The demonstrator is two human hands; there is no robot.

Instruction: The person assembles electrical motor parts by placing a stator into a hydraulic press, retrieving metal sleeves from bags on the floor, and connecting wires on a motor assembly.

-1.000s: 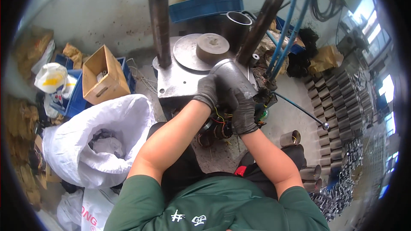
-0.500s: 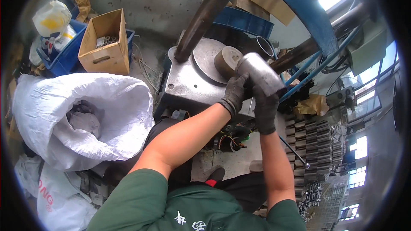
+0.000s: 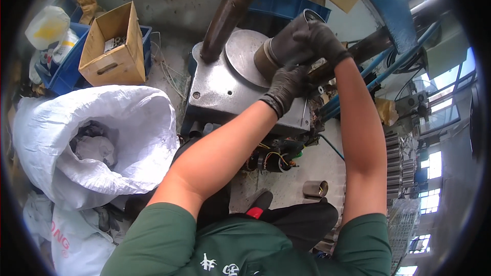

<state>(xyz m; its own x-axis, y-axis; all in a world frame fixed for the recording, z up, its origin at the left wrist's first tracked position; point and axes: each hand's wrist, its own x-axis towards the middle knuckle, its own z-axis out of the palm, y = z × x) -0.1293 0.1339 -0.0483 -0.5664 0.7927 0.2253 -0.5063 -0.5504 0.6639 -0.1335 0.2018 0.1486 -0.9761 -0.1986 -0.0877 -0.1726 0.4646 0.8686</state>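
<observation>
One cylinder (image 3: 287,44), right hand (image 3: 326,42) curled over it, now end-on against the round block (image 3: 263,60), left hand (image 3: 287,84), grip unclear

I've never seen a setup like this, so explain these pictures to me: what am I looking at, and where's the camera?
You're looking down from a camera worn on a person's head; its wide lens bends straight edges. The arms are the person's own, with dark gloves on both hands.

In front is a machine with a flat metal bed, thick dark posts and a blue frame. On the bed lies a round plate, carrying a round block.

The right hand holds the upper part of a dark metal tube. The left hand is by its lower end, fingers partly hidden. That end is at the block.

To the left are a white sack and a tan box.
</observation>
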